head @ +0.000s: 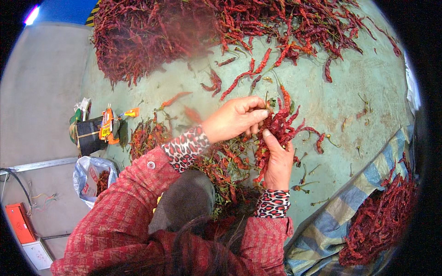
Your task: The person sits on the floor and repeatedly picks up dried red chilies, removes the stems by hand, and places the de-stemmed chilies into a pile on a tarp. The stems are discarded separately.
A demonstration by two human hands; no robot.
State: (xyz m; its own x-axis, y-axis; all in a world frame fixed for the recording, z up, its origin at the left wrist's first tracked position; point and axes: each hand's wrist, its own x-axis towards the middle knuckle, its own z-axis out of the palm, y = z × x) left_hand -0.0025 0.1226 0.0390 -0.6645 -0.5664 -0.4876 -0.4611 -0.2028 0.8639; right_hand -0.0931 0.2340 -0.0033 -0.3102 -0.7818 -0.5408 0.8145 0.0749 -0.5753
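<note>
My right hand (279, 164) holds a bunch of dried red chili peppers (281, 126), its thumb pressed over them and their wrinkled pods fanning out beyond the fingers. Above that bunch, my left hand (236, 119) pinches a green chili stem (267, 98) between thumb and forefinger. The pod belonging to this stem is hard to make out among the others. Under my wrists lies a looser heap of chilies (234, 158) mixed with stems and orange, shrivelled pods. Single chilies (247, 76) are scattered on the floor just past my hands.
A large pile of dried chilies (155, 41) spreads across the far side. At right, a checked woven sack (331, 210) holds more chilies (380, 217). Loose stems (304, 174) dot the green floor (376, 127). A white plastic bag (84, 176), a dark box (89, 132) and snack wrappers (107, 124) are at left.
</note>
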